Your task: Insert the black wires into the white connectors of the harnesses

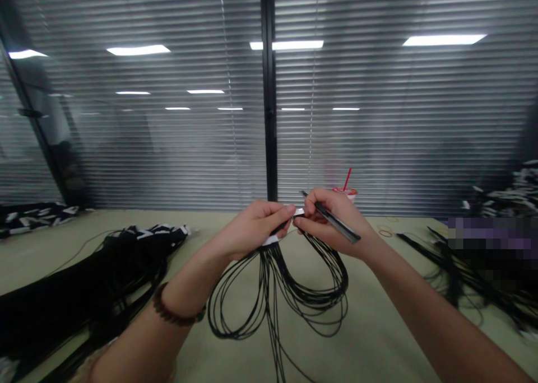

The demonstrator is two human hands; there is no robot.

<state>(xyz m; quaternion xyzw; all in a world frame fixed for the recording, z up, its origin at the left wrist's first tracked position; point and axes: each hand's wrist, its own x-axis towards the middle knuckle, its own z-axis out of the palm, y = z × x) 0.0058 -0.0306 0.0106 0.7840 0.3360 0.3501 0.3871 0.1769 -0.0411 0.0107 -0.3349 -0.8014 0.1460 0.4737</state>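
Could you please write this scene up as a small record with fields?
Left hand: pinching the near end of a looped black cord bundle
Left hand contact: cord bundle, close to a white band
Right hand: holding a slim dark tool, fingertips at the cords
Cord shape: loops hanging to both sides, loose strands down the middle
Left wrist: dark beaded bracelet
Left side: black bundles with white ends
Right side: more black strands
Behind right hand: cup, red straw
Surface: pale table
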